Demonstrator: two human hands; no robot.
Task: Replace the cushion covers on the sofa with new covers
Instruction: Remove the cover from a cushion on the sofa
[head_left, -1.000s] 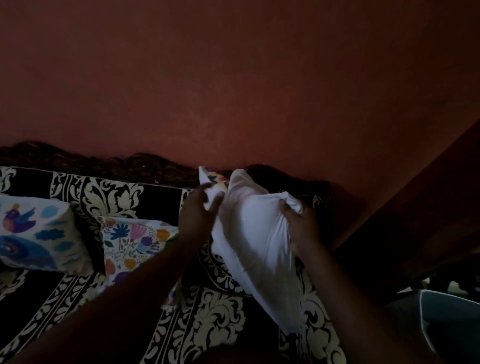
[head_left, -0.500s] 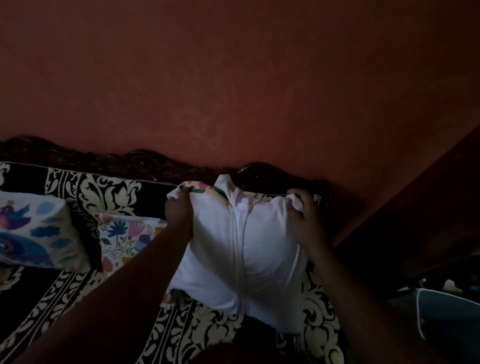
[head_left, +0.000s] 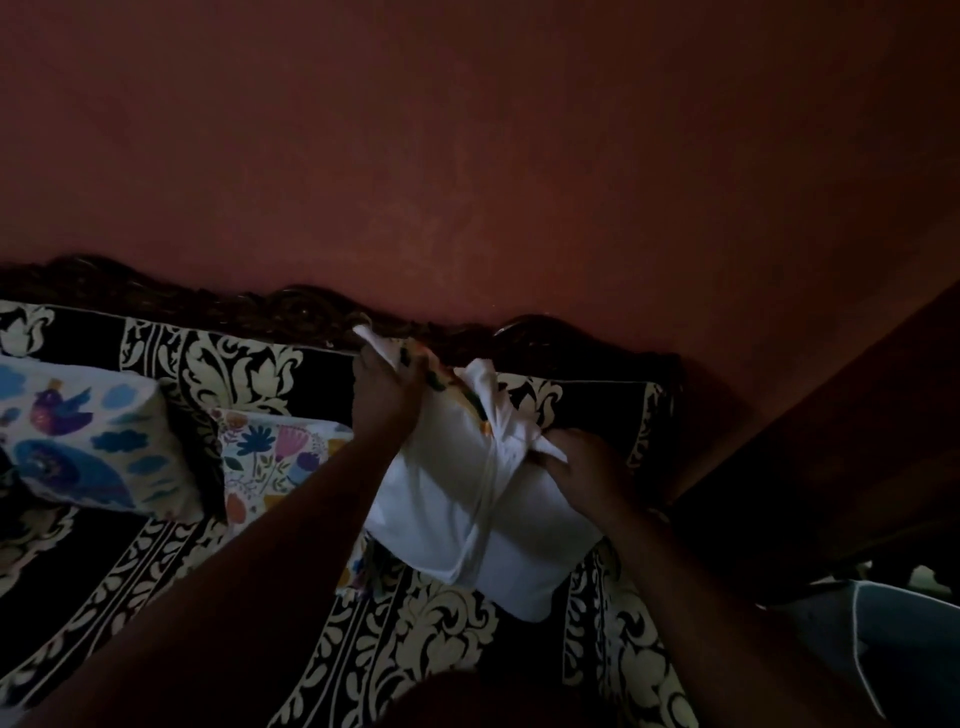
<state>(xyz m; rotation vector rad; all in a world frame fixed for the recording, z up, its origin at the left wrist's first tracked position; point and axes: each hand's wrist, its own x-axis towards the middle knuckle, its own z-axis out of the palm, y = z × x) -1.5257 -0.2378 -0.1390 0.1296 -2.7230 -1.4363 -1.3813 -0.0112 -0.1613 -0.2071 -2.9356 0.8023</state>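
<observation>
Since the earlier frame, both hands have shifted along the top edge of the white cushion (head_left: 467, 499), bunching its cover. At frame centre, the left hand (head_left: 382, 387) grips the upper left corner, where floral print shows (the cover looks inside out); the right hand (head_left: 582, 467) clutches gathered fabric at the upper right. Its lower end rests on the black-and-cream sofa (head_left: 436, 639), right of two printed cushions (head_left: 156, 441).

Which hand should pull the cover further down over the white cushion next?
Probably the left hand: it grips the floral cover at its top edge. The right hand grips bunched white fabric on the cushion, steadying it.
</observation>
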